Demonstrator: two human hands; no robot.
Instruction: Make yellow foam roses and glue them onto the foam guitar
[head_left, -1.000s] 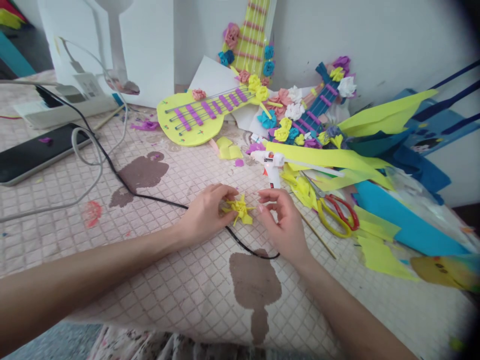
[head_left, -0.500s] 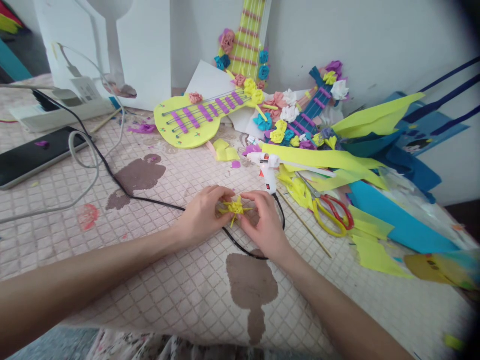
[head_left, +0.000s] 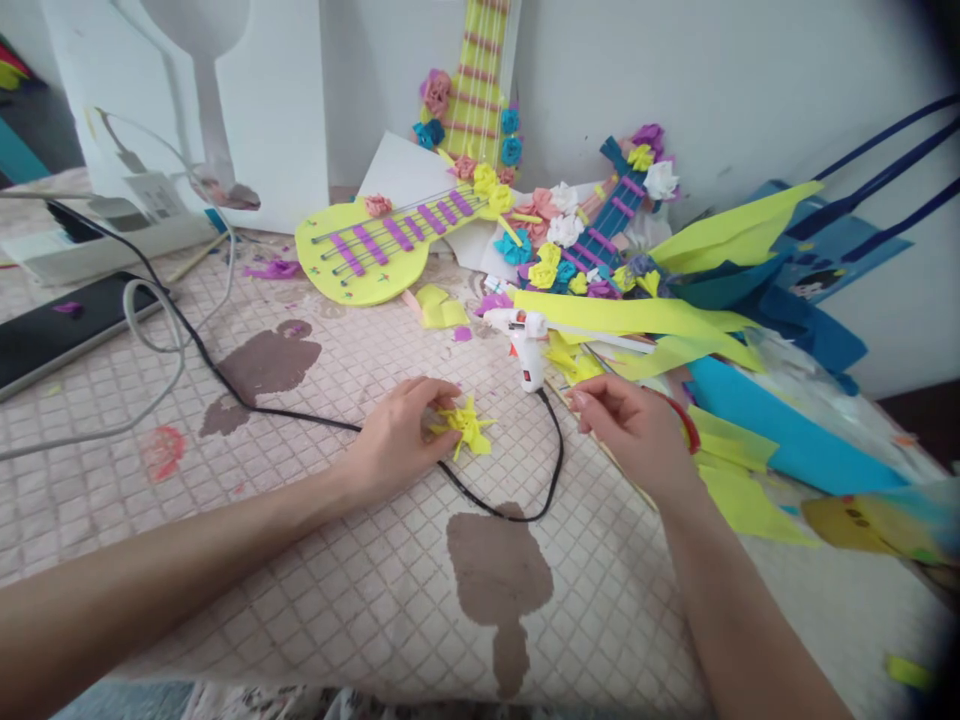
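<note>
A small crumpled yellow paper flower with pointed ends is pinched between the thumb and fingers of my left hand, just above the quilted cloth. My right hand is over the scissors, hiding most of them; only part of the red handle shows. Its fingers are loosely curled, with a small gap at the thumb, and I see nothing held. Left of that hand, a white glue gun rests on the table, its black cord looping below. A thin wooden stick runs under the fingers.
A yellow paper guitar with purple strips lies behind, near a blue one trimmed with paper flowers. Yellow paper sheets and a blue strip cover the right side. At left are a phone and a grey cable.
My right hand has let go of the yellow paper flower and moved right, over the scissors. My left hand keeps the flower in nearly the same place. The view has shifted slightly.
</note>
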